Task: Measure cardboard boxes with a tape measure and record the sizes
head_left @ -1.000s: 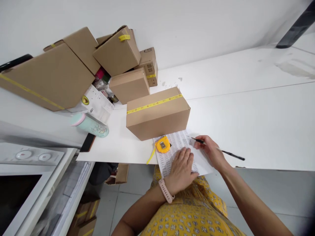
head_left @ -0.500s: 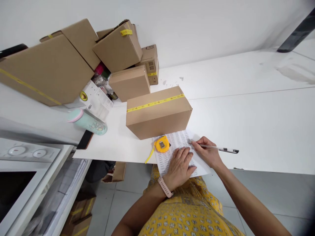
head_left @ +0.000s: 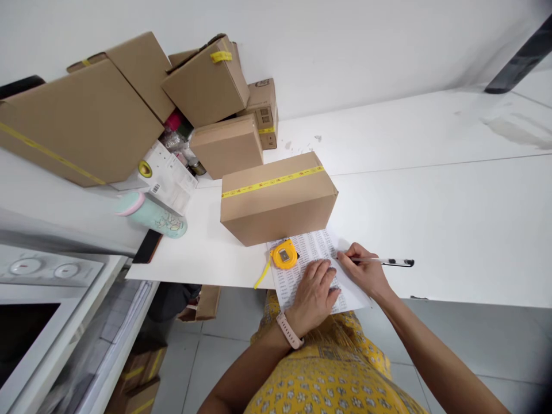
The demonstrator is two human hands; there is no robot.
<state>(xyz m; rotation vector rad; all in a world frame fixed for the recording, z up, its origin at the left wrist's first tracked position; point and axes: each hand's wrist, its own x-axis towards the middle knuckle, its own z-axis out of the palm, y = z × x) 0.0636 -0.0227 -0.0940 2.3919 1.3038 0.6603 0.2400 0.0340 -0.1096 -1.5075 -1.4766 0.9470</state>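
Note:
My right hand (head_left: 365, 271) grips a pen (head_left: 390, 261), its tip down at the right side of a sheet of paper (head_left: 351, 292) covered in columns of handwriting. Flat on the same sheet lies my left hand (head_left: 314, 290), fingers stretched out and holding nothing; a pink band circles that wrist. On the paper's left part sits a yellow tape measure (head_left: 284, 255) with a short end of its tape pulled out. Just behind it stands a closed cardboard box (head_left: 280, 215) sealed with yellow tape, overlapping the paper's far edge.
More cardboard boxes (head_left: 207, 80) are stacked at the back left, beside a white carton (head_left: 170, 178). A mint-green bottle (head_left: 157, 217) stands near the white table's (head_left: 422, 224) left end. A white appliance (head_left: 52, 270) is at far left. A dark post (head_left: 517, 60) rises at the back right.
The pen tip has shifted slightly right and down on the paper, and the pen's rear end has swung a little toward the left and up. My left hand stays nearly still.

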